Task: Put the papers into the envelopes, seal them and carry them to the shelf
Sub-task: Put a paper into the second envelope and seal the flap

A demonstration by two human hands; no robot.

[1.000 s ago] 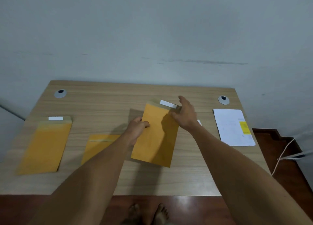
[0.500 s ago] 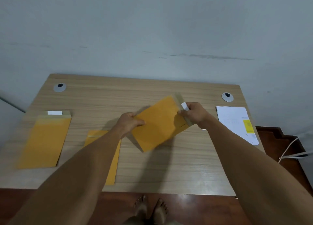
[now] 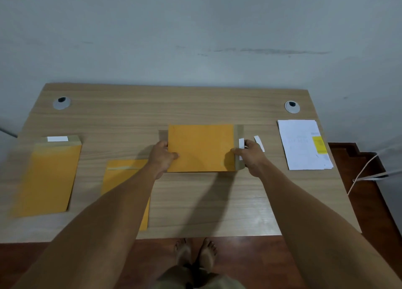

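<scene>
An orange envelope [image 3: 201, 147] lies sideways at the middle of the wooden table [image 3: 195, 106], its brown flap pointing right. My left hand [image 3: 162, 157] grips its left edge. My right hand [image 3: 250, 155] pinches the flap end, beside a white strip [image 3: 241, 146] on the flap. A loose white strip [image 3: 259, 142] lies just right of my hand. A stack of white papers [image 3: 303, 145] with a yellow patch sits at the right. Another envelope [image 3: 49, 175] with an open flap lies at the left, and a third envelope [image 3: 121, 178] lies partly under my left forearm.
Two grey cable grommets [image 3: 62, 103] [image 3: 292, 106] sit near the table's back corners. A grey wall stands behind the table. A white cord [image 3: 361, 173] runs over the red floor at the right. My bare feet [image 3: 195, 251] show below the front edge.
The middle envelope has been turned from upright to sideways, flap now pointing right, and lowered flat. My right hand went from the flap's top to pinching its end.
</scene>
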